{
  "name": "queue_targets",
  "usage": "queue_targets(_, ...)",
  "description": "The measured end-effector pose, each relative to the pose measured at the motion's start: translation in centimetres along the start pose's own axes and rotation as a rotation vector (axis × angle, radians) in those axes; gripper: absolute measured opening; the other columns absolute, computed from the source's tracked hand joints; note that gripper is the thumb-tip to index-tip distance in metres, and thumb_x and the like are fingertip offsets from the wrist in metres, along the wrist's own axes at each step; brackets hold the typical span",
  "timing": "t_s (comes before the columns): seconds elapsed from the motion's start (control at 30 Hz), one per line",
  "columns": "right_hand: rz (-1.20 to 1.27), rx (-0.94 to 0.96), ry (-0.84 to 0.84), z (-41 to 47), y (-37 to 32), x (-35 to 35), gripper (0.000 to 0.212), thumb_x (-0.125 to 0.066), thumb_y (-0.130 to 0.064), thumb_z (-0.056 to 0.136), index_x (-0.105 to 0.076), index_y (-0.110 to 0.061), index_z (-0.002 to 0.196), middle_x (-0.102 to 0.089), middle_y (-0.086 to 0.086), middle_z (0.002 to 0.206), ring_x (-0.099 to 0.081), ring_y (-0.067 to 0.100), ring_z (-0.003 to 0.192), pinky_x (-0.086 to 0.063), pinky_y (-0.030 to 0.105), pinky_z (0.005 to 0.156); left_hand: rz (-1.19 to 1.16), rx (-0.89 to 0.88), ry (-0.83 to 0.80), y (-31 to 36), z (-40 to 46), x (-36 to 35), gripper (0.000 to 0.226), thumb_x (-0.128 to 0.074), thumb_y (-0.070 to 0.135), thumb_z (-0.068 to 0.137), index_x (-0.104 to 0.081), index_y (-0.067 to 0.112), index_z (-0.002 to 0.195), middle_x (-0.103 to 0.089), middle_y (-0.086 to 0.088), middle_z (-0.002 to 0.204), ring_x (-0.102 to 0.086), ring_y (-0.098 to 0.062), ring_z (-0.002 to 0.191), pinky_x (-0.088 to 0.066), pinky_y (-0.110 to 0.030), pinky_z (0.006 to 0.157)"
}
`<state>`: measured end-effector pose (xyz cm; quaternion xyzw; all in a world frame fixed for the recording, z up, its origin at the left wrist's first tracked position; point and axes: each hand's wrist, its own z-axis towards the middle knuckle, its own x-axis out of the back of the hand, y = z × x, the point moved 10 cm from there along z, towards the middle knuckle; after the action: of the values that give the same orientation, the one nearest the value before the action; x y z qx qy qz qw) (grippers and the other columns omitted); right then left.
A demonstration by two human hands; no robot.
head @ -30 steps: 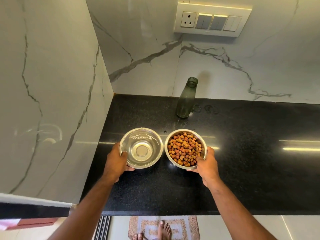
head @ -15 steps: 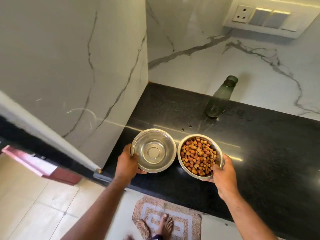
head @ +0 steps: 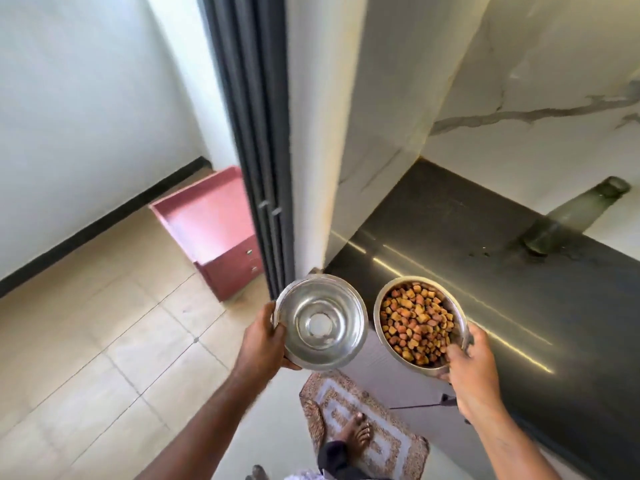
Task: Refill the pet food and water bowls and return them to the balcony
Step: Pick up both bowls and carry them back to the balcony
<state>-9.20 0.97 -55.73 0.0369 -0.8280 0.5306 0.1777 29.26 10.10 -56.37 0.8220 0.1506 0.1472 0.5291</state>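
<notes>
the left hand [head: 261, 344] has its grip on the rim of the water bowl [head: 320, 323], held in the air past the edge of the surface [head: 519, 271]; whether it holds water i cannot tell. the right hand [head: 472, 367] grips the food bowl [head: 420, 322], already full of kibble [head: 415, 322]. the filling looks done, and carrying both to the balcony is what remains.

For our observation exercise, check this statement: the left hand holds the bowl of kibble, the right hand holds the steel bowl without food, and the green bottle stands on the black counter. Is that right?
Not quite: the hands are swapped. The head view shows the left hand holding the steel bowl without food and the right hand holding the bowl of kibble. The green bottle does stand on the black counter.
</notes>
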Motion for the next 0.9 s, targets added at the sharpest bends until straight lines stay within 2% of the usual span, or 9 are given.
queue_targets(0.13, -0.072, 0.022, -0.111, -4.0, 1.0, -6.4, 0.049, -0.047, 0.006, 0.098, -0.05, -0.028, 0.134, -0.063, -0.004, 0.115, -0.067, 0.032, 0.11, -0.063, 0.061, 0.078, -0.074, 0.033, 0.097, -3.2, -4.2, 8.1, 0.051, -0.045, 0.002, 0.099, -0.063, 0.05, 0.1, -0.075, 0.0, 0.089, -0.076, -0.038, 0.071, -0.06, -0.057, 0.049)
queue_targets(0.27, -0.166, 0.045, -0.217, -7.6, 2.2, -13.7, 0.054, -0.049, 0.006, 0.095, -0.049, -0.042, 0.121, -0.062, -0.005, 0.11, -0.068, 0.032, 0.105, -0.062, 0.062, 0.079, -0.127, 0.099, 0.236, -7.5, -7.8, 16.5, 0.046, -0.044, 0.002, 0.097, -0.064, 0.043, 0.103, -0.073, -0.005, 0.086, -0.076, -0.039, 0.072, -0.058, -0.062, 0.049)
queue_targets(0.33, -0.216, 0.058, -0.277, -9.3, 2.8, -17.4, 0.052, -0.051, 0.004, 0.093, -0.049, -0.041, 0.118, -0.063, -0.004, 0.111, -0.069, 0.031, 0.102, -0.063, 0.062, 0.075, -0.108, 0.121, 0.328, -9.6, -9.3, 20.4, 0.044, -0.045, 0.004, 0.094, -0.063, 0.042, 0.108, -0.07, -0.011, 0.092, -0.075, -0.039, 0.077, -0.06, -0.06, 0.053)
queue_targets(0.4, -0.268, 0.059, -0.347, -10.6, 3.4, -21.0, 0.052, -0.052, 0.002, 0.092, -0.049, -0.038, 0.126, -0.065, 0.001, 0.117, -0.069, 0.032, 0.104, -0.062, 0.061, 0.077, -0.095, 0.141, 0.413, -11.9, -10.6, 23.7, 0.041, -0.045, 0.005, 0.094, -0.06, 0.038, 0.115, -0.067, -0.016, 0.098, -0.074, -0.038, 0.081, -0.061, -0.059, 0.058)
queue_targets(0.5, -0.331, 0.06, -0.452, -11.8, 4.4, -26.9, 0.051, -0.054, 0.0, 0.094, -0.049, -0.035, 0.13, -0.065, 0.006, 0.122, -0.067, 0.031, 0.108, -0.062, 0.059, 0.083, -0.158, 0.171, 0.553, -15.7, -11.8, 27.9, 0.037, -0.047, 0.006, 0.097, -0.057, 0.033, 0.121, -0.066, -0.018, 0.101, -0.075, -0.032, 0.072, -0.061, -0.053, 0.05)
queue_targets(0.6, -0.362, 0.046, -0.52, -12.3, 5.7, -32.7, 0.044, -0.054, 0.001, 0.096, -0.051, -0.031, 0.126, -0.067, 0.007, 0.118, -0.069, 0.026, 0.104, -0.063, 0.055, 0.083, -0.219, 0.219, 0.674, -19.2, -11.9, 31.0, 0.039, -0.048, 0.006, 0.1, -0.055, 0.035, 0.126, -0.067, -0.017, 0.103, -0.074, -0.03, 0.071, -0.061, -0.048, 0.048)
queue_targets(0.7, -0.399, 0.041, -0.594, -12.1, 7.4, -38.9, 0.04, -0.052, 0.0, 0.098, -0.051, -0.027, 0.127, -0.069, 0.006, 0.113, -0.07, 0.023, 0.098, -0.065, 0.05, 0.076, -0.251, 0.261, 0.77, -22.7, -10.8, 33.6, 0.042, -0.047, 0.005, 0.101, -0.056, 0.041, 0.121, -0.067, -0.019, 0.102, -0.072, -0.033, 0.072, -0.062, -0.05, 0.052)
queue_targets(0.8, -0.394, -0.002, -0.682, -11.9, 9.7, -45.3, 0.044, -0.048, 0.005, 0.099, -0.047, -0.028, 0.129, -0.067, 0.005, 0.113, -0.072, 0.026, 0.097, -0.065, 0.054, 0.073, -0.243, 0.284, 0.867, -26.1, -8.8, 35.9, 0.043, -0.048, 0.004, 0.102, -0.054, 0.042, 0.121, -0.069, -0.017, 0.103, -0.072, -0.035, 0.078, -0.062, -0.057, 0.06)
queue_targets(0.9, -0.396, -0.023, -0.732, -11.0, 12.8, -51.2, 0.045, -0.046, 0.008, 0.1, -0.045, -0.025, 0.131, -0.066, 0.007, 0.118, -0.071, 0.029, 0.102, -0.064, 0.057, 0.073, -0.28, 0.287, 0.941, -30.1, -6.1, 37.6, 0.045, -0.048, 0.004, 0.103, -0.053, 0.047, 0.117, -0.068, -0.012, 0.095, -0.071, -0.018, 0.066, -0.06, -0.038, 0.048)
